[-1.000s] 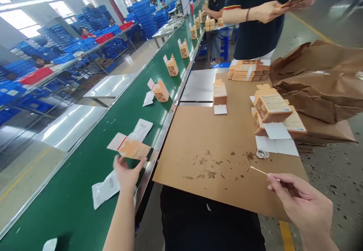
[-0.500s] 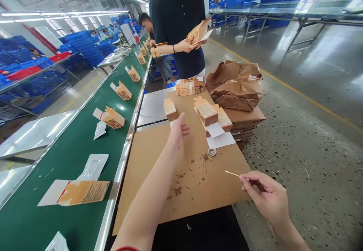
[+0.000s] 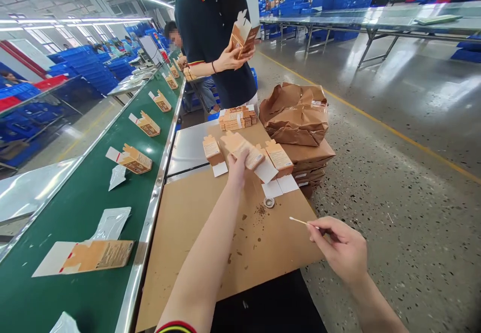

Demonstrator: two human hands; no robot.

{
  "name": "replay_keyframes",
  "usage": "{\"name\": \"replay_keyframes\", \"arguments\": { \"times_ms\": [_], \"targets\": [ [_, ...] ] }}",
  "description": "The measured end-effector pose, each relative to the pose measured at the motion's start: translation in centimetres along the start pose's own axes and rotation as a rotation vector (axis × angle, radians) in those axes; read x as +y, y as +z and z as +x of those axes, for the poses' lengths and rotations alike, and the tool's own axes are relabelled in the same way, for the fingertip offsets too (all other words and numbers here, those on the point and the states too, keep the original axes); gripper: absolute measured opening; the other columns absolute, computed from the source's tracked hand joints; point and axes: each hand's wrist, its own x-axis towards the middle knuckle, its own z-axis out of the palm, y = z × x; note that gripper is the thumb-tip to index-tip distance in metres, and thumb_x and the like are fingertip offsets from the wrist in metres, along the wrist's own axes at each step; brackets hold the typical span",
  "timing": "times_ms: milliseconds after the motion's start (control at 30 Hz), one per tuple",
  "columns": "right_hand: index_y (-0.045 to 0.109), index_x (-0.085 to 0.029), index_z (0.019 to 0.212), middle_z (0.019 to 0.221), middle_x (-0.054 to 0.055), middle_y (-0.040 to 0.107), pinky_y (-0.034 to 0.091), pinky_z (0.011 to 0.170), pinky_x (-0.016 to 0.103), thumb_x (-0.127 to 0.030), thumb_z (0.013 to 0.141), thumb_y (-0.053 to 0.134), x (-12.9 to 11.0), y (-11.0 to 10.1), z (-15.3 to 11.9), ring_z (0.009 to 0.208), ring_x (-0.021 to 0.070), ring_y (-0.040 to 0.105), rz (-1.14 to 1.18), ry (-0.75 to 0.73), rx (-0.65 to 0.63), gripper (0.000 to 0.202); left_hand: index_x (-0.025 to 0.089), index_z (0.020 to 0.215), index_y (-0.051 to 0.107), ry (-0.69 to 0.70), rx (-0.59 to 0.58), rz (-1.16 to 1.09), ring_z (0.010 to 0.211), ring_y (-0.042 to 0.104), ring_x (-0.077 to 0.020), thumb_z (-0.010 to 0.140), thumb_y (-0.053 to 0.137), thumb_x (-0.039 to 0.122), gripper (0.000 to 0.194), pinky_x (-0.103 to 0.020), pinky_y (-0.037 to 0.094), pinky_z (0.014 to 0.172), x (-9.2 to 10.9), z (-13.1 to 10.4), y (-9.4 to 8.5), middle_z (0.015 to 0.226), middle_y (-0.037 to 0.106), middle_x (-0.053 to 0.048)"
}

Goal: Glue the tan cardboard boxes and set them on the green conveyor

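In the head view, the left hand reaches out over the counter, its grip clasping a tan-and-orange printed cardboard carton that sits tilted above the far half of a flat brown cardboard sheet. The right hand is at the sheet's right edge, its grip pinching a thin cotton swab with a white tip between thumb and fingers, the tip pointing left.

Just beside the clasped carton, a tan carton with a white flap stands to its left and another tan printed carton to its right. Nearer lie a small round silver-and-white ring-shaped object and dark brown specks. A stack of flattened orange cartons rests at the far end, before a co-worker in a dark polo shirt. Left, a green conveyor belt bears a flat-lying orange carton with a white flap, near a shiny silver pouch.
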Motion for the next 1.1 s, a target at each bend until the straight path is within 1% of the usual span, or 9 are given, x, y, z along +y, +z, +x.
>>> {"name": "replay_keyframes", "arguments": {
  "times_ms": [67, 167, 267, 367, 533, 667, 900, 1000, 1100],
  "targets": [
    [0.093, -0.028, 0.089, 0.074, 0.004, 0.087, 0.072, 0.063, 0.033, -0.043, 0.114, 0.082, 0.6, 1.7, 1.3, 0.061, 0.0217, 0.079, -0.028, -0.01, -0.045, 0.031, 0.035, 0.137, 0.067, 0.067, -0.002, -0.089, 0.158, 0.074, -0.034, 0.081, 0.113, 0.055, 0.075, -0.046, 0.069, 0.122, 0.5, -2.7, -2.7, 0.165, 0.077, -0.01],
    [0.092, -0.028, 0.089, 0.08, 0.006, 0.089, 0.073, 0.066, 0.035, -0.041, 0.115, 0.077, 2.1, 4.5, 3.0, 0.066, 0.0228, 0.081, -0.067, -0.021, -0.133, 0.033, 0.031, 0.14, 0.078, 0.095, 0.011, -0.09, 0.154, 0.079, -0.039, 0.075, 0.117, 0.062, 0.083, -0.051, 0.068, 0.127, 0.6, -7.5, -8.3, 0.158, 0.085, -0.013],
    [0.093, -0.028, 0.091, 0.083, 0.006, 0.091, 0.073, 0.068, 0.034, -0.036, 0.112, 0.075, 3.9, 6.6, 4.2, 0.07, 0.0231, 0.082, -0.126, -0.005, -0.232, 0.028, 0.023, 0.136, 0.084, -0.029, 0.044, 0.014, 0.146, 0.084, -0.0457, 0.066, 0.121, 0.069, 0.092, -0.058, 0.07, 0.125, -0.3, -11.8, -13.4, 0.15, 0.089, -0.019],
    [0.092, -0.028, 0.09, 0.083, 0.005, 0.091, 0.072, 0.07, 0.035, -0.033, 0.107, 0.077, 5.3, 7.5, 5.1, 0.071, 0.0234, 0.084, -0.158, 0.009, -0.293, 0.023, 0.02, 0.137, 0.083, -0.123, 0.058, 0.08, 0.14, 0.087, -0.0474, 0.066, 0.122, 0.071, 0.096, -0.061, 0.072, 0.12, -1.4, -14.5, -16.0, 0.148, 0.09, -0.021],
    [0.092, -0.028, 0.09, 0.084, 0.007, 0.092, 0.073, 0.069, 0.039, -0.035, 0.107, 0.075, 5.5, 7.1, 5.2, 0.069, 0.0251, 0.083, -0.13, 0.006, -0.293, 0.025, 0.023, 0.136, 0.078, -0.177, 0.069, 0.179, 0.137, 0.088, -0.044, 0.069, 0.123, 0.067, 0.091, -0.061, 0.072, 0.118, -2.7, -14.9, -16.1, 0.147, 0.09, -0.02],
    [0.095, -0.027, 0.096, 0.087, 0.009, 0.092, 0.076, 0.072, 0.04, -0.036, 0.112, 0.078, 3.8, 7.2, 2.7, 0.071, 0.0251, 0.083, -0.02, 0.042, -0.289, 0.025, 0.024, 0.133, 0.075, -0.188, 0.076, 0.183, 0.138, 0.087, -0.0431, 0.066, 0.124, 0.067, 0.093, -0.061, 0.072, 0.117, -3.3, -14.1, -16.0, 0.149, 0.089, -0.021],
    [0.094, -0.027, 0.094, 0.083, 0.005, 0.09, 0.071, 0.065, 0.031, -0.031, 0.11, 0.081, 1.9, 11.2, -2.7, 0.069, 0.0208, 0.082, 0.117, 0.075, -0.5, 0.022, 0.025, 0.133, 0.07, -0.126, 0.054, 0.242, 0.122, 0.09, -0.0375, 0.072, 0.121, 0.067, 0.09, -0.054, 0.074, 0.105, -3.5, -15.0, -15.8, 0.137, 0.091, -0.016],
    [0.094, -0.028, 0.094, 0.082, 0.003, 0.089, 0.07, 0.064, 0.029, -0.028, 0.108, 0.08, 2.1, 12.2, -3.3, 0.068, 0.0197, 0.081, 0.114, 0.083, -0.545, 0.02, 0.026, 0.131, 0.068, -0.117, 0.071, 0.241, 0.119, 0.09, -0.0371, 0.067, 0.122, 0.067, 0.093, -0.052, 0.074, 0.101, -3.1, -15.3, -15.3, 0.131, 0.09, -0.014],
    [0.094, -0.028, 0.093, 0.081, 0.003, 0.089, 0.071, 0.064, 0.029, -0.027, 0.108, 0.079, 2.3, 12.2, -3.1, 0.067, 0.0195, 0.081, 0.101, 0.079, -0.556, 0.021, 0.027, 0.129, 0.065, -0.111, 0.085, 0.239, 0.117, 0.09, -0.0374, 0.063, 0.122, 0.065, 0.095, -0.053, 0.074, 0.1, -3.2, -15.3, -15.1, 0.127, 0.09, -0.013]
  ]
}}
